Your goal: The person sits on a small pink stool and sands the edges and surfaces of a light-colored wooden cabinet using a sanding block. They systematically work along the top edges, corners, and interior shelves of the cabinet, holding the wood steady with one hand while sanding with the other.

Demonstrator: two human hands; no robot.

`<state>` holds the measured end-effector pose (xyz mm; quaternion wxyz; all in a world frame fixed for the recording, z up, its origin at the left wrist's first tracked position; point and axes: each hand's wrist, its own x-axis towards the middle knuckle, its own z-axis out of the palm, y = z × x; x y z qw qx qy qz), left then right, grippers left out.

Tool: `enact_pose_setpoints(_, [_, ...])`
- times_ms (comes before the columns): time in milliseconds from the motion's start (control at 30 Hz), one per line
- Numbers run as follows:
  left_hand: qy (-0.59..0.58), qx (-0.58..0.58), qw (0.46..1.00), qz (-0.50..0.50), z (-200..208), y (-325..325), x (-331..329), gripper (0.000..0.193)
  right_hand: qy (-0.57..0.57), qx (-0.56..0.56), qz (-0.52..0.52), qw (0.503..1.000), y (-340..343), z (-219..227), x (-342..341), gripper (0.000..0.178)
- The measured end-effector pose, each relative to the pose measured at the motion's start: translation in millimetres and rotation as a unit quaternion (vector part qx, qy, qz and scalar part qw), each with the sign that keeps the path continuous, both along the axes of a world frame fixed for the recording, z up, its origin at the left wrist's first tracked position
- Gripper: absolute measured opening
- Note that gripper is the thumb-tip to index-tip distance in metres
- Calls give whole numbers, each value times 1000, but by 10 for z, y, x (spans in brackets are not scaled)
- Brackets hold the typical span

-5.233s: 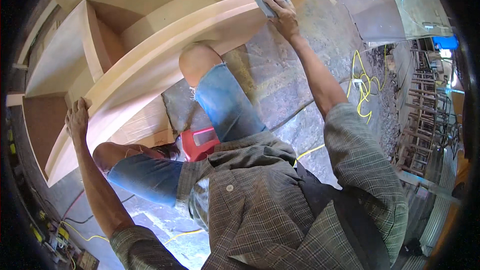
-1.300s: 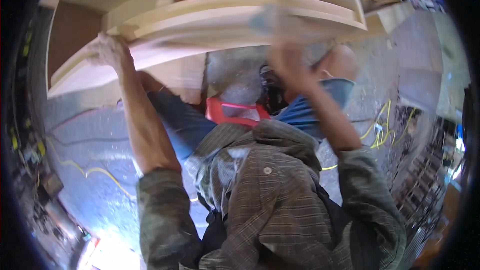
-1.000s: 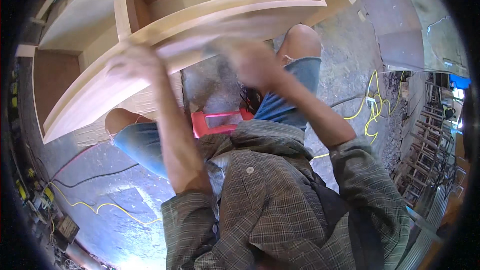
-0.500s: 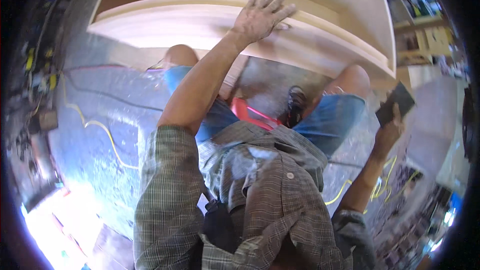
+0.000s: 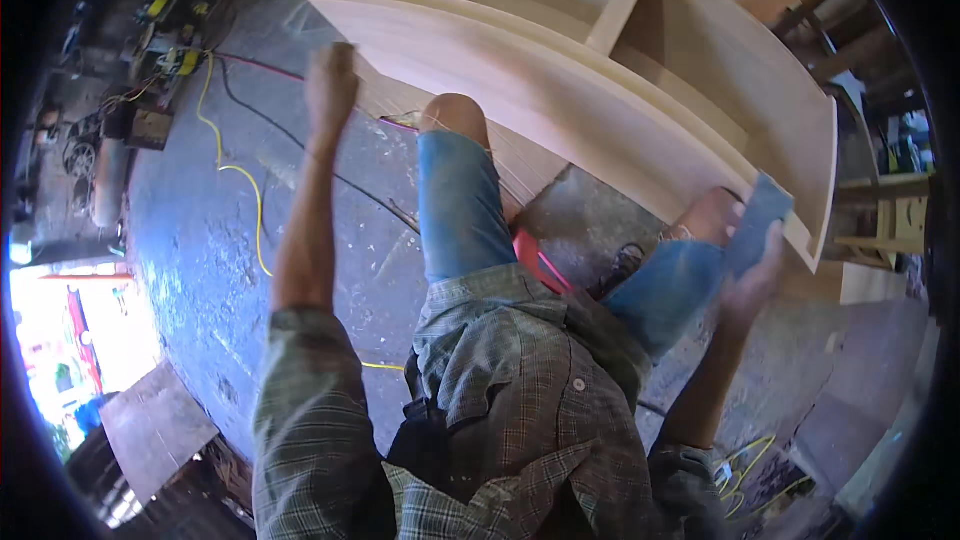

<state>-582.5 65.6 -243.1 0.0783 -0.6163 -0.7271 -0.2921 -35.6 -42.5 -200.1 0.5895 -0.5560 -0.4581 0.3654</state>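
My right hand (image 5: 757,280) grips a flat, dark grey piece of sandpaper (image 5: 760,223). The sandpaper lies against or just over the right end of the front rail of a pale wooden cabinet frame (image 5: 560,90). This frame is an open box with a divider between its compartments. Off the cabinet's left end, my left hand (image 5: 332,90) is raised over the floor, apart from the wood. It is smeared by motion, and its fingers cannot be made out.
Between my legs is a red-pink object (image 5: 535,258), partly hidden. A yellow cord (image 5: 257,210) and a dark cable (image 5: 365,192) run across the floor at left. Tools and machine parts (image 5: 105,155) crowd the far left. Wooden furniture pieces (image 5: 885,215) stand at right.
My left hand has left the cabinet's front rail and swung left. My right hand has brought the sandpaper up to the rail's right end. The view has turned, shifting the cabinet rightward.
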Motion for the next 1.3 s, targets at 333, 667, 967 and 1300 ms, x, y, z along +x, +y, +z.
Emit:
enact_pose_setpoints(333, [-545,-94,774,-308,603,-1141,3014,58,-139,6,186,973,327,-216,-1494,52])
enact_pose_setpoints(667, [-860,-38,469,-198,110,-1272,2803,28,-255,165,212,929,128,-41,-1591,36])
enact_pose_setpoints(967, [-899,60,401,-166,219,-1463,2437,28,-282,256,287,879,38,107,-2104,40])
enact_pose_setpoints(1300, [-724,156,671,-32,612,-1606,1457,28,-302,142,354,873,521,98,-2371,33])
